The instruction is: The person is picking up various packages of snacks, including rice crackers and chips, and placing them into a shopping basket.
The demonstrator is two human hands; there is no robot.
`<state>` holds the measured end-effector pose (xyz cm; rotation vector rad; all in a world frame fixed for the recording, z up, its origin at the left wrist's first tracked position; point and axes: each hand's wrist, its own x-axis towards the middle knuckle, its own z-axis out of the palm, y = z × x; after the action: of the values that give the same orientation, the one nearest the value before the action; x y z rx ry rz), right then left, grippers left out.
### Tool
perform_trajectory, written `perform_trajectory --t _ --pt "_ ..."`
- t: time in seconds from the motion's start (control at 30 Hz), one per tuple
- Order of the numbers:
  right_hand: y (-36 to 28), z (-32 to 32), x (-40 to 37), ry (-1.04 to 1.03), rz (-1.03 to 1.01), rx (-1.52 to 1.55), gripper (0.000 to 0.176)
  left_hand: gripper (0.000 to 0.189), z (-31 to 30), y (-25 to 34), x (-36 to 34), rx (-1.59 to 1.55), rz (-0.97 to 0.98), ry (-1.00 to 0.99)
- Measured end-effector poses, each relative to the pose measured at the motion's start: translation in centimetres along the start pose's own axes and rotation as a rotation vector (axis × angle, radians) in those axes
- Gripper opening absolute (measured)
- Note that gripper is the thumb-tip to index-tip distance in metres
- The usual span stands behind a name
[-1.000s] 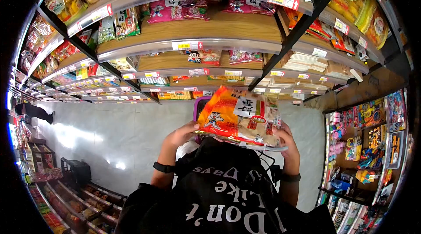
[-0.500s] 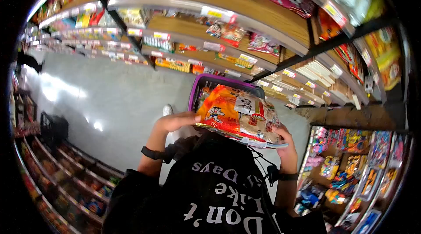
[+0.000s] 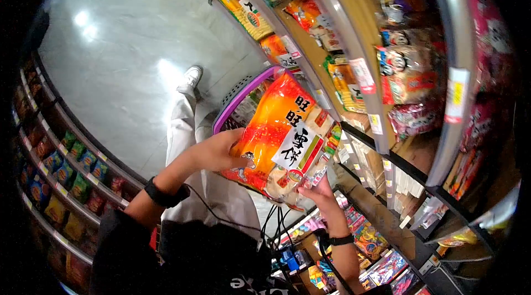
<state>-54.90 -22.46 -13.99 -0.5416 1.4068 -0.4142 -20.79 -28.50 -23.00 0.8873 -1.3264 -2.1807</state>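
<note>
A large orange-and-red bag of rice crackers (image 3: 282, 134), its label facing up, is held in front of my body with both hands. My left hand (image 3: 218, 151) grips its near left edge, fingers curled over the printed front. On the lower right corner is my right hand (image 3: 321, 191), closed with the thumb on top and the other fingers mostly hidden underneath. Just beyond the bag, partly covered by it, is a dark basket with a purple rim (image 3: 235, 105); some packaged goods show inside.
Store shelves (image 3: 354, 24) with bagged snacks and price tags run along the right. A low rack of small packets (image 3: 72, 167) curves along the left. Colourful packaged goods (image 3: 365, 234) fill a display at the lower right. Grey floor (image 3: 133, 73) lies between, with my shoe (image 3: 192, 76) on it.
My view has turned, so the shelves now slope down the right side and more of the left rack shows. The bag is tilted more steeply, still in both hands.
</note>
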Motion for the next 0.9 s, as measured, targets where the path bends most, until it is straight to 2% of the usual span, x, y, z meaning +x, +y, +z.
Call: perform_trajectory --t 0.07,0.13,0.2,0.23,0.37,0.43,0.5,0.53,0.57,0.63,0.67,0.73,0.77,0.8,0.83,0.87,0.9 --pt "0.1 0.2 4.0 -0.110 0.017 -0.089 0.093 0.052 -2.1 -0.3 1.2 0.106 -0.014 0.101" --pt "0.3 0.1 8.9 -0.123 0.026 -0.058 0.097 0.049 -5.1 -2.3 3.6 0.164 0.027 0.115" --pt "0.6 -0.1 13.0 -0.058 -0.074 -0.003 0.100 0.048 -7.6 -3.4 6.2 0.189 -0.112 0.135" --pt "0.4 -0.4 15.2 -0.031 -0.117 -0.027 0.101 0.047 -9.2 -4.2 8.0 0.296 -0.044 0.133" --pt "-0.1 -2.3 24.6 0.160 -0.397 -0.095 0.091 0.049 -13.7 -3.8 15.8 0.498 -0.024 0.158" --pt "-2.0 -2.3 28.1 0.288 -0.483 -0.074 0.079 0.052 -15.6 -4.6 20.2 0.305 0.193 0.211" --pt "-3.2 -2.6 30.7 0.404 -0.628 -0.116 0.071 0.054 -17.9 -2.7 23.9 0.443 0.185 0.182" --pt "-4.1 -2.8 31.7 0.459 -0.674 -0.138 0.069 0.051 -19.4 -5.5 27.0 0.357 0.444 0.153" --pt "-5.0 -2.7 32.3 0.481 -0.733 -0.095 0.067 0.045 -19.8 -1.3 26.8 0.721 0.460 0.224" --pt "-7.0 -2.7 33.6 0.548 -0.816 -0.053 0.062 0.039 -21.2 -0.5 29.6 0.599 0.559 0.264" --pt "-8.1 -2.6 34.4 0.633 -0.930 -0.106 0.058 0.037 -21.5 -0.1 30.7 0.590 0.628 0.302" --pt "-9.9 -3.6 35.8 0.636 -0.940 -0.166 0.056 0.035 -22.0 1.2 31.7 0.762 0.676 0.403" --pt "-10.3 -3.7 36.4 0.650 -0.935 -0.151 0.056 0.031 -22.3 1.4 32.4 0.829 0.619 0.434" --pt "-10.8 -3.1 36.8 0.742 -0.827 -0.131 0.054 0.031 -22.9 1.0 33.3 0.834 0.614 0.414" --pt "-11.0 -3.1 37.5 0.830 -0.719 -0.110 0.053 0.036 -23.6 0.3 34.4 0.854 0.487 0.411" --pt "-11.2 -3.4 38.5 0.839 -0.717 -0.097 0.053 0.041 -24.3 -0.4 35.5 0.873 0.362 0.412" --pt "-11.3 -3.8 39.5 0.850 -0.781 -0.125 0.050 0.047 -24.1 -0.2 35.8 0.900 0.740 0.335"
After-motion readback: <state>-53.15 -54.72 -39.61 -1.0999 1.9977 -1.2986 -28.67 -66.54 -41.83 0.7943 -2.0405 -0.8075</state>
